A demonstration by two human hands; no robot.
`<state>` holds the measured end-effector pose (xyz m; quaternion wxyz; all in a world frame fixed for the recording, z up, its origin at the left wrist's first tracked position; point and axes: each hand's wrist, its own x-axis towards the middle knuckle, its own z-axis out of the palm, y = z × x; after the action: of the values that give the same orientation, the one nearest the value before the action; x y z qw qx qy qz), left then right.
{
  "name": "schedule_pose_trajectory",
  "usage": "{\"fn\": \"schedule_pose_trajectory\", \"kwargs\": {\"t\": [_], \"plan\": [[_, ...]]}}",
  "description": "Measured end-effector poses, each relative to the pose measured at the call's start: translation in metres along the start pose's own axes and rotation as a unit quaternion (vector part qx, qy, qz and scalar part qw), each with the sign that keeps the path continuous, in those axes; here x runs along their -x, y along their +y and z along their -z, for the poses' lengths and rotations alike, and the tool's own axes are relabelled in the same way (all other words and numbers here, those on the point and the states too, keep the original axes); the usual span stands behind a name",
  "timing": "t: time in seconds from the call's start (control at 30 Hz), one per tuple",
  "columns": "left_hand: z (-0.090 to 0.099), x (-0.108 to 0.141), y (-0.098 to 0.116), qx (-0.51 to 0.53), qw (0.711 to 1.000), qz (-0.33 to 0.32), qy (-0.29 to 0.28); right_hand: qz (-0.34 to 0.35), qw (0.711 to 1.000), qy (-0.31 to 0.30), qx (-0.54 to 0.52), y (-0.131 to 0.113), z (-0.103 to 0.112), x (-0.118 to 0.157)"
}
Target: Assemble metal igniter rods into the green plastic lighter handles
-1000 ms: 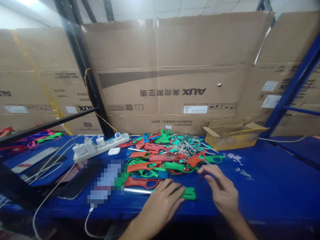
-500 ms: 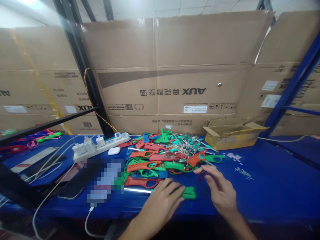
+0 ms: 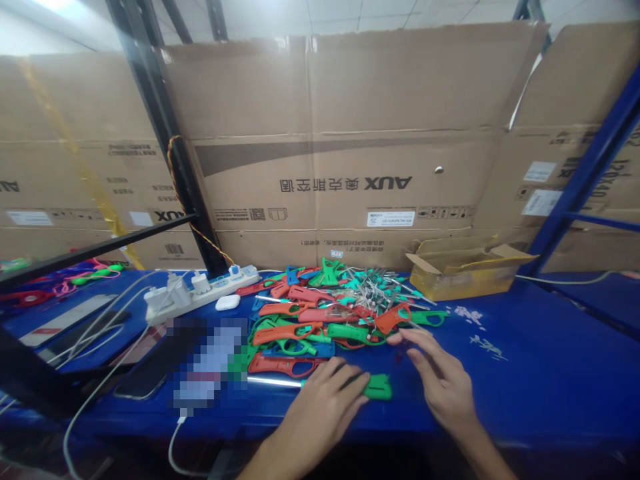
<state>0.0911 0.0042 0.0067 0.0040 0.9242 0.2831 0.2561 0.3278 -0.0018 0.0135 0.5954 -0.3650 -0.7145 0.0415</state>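
My left hand [image 3: 327, 403] is wrapped over a green lighter [image 3: 380, 387] at the front of the blue table [image 3: 560, 373]; the lighter's metal tube sticks out to the left. To the right, my right hand [image 3: 443, 380] is raised with thumb and fingers apart, and a small dark reddish blur lies between them, too unclear to name. Just beyond both hands is a pile of orange, green, red and blue lighter bodies [image 3: 287, 333]. Metal tubes with wires [image 3: 375, 290] lie heaped at the back of the pile.
An open cardboard box [image 3: 465, 280] stands at the back right, with small pink pieces [image 3: 470, 313] and thin pale pieces [image 3: 487, 347] before it. A white power strip [image 3: 215, 293], earphone case [image 3: 228, 303], dark phone [image 3: 155, 367] and cables are on the left.
The fingers of my right hand have shifted slightly, with the thumb a little farther left. My left hand stays on the green lighter.
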Motion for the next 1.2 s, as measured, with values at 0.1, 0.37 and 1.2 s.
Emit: {"fn": "schedule_pose_trajectory", "kwargs": {"t": [0.1, 0.37, 1.2], "plan": [[-0.001, 0.0, -0.001, -0.002, 1.0, 0.0, -0.004, -0.023, 0.999, -0.01, -0.026, -0.001, 0.004, -0.003], [-0.002, 0.001, -0.001, 0.0, 1.0, 0.0, -0.013, 0.014, 0.999, -0.048, 0.011, -0.003, 0.012, -0.013], [-0.002, -0.001, 0.0, -0.01, 1.0, -0.006, -0.013, -0.056, 0.985, -0.154, -0.046, -0.015, 0.013, -0.022]]}}
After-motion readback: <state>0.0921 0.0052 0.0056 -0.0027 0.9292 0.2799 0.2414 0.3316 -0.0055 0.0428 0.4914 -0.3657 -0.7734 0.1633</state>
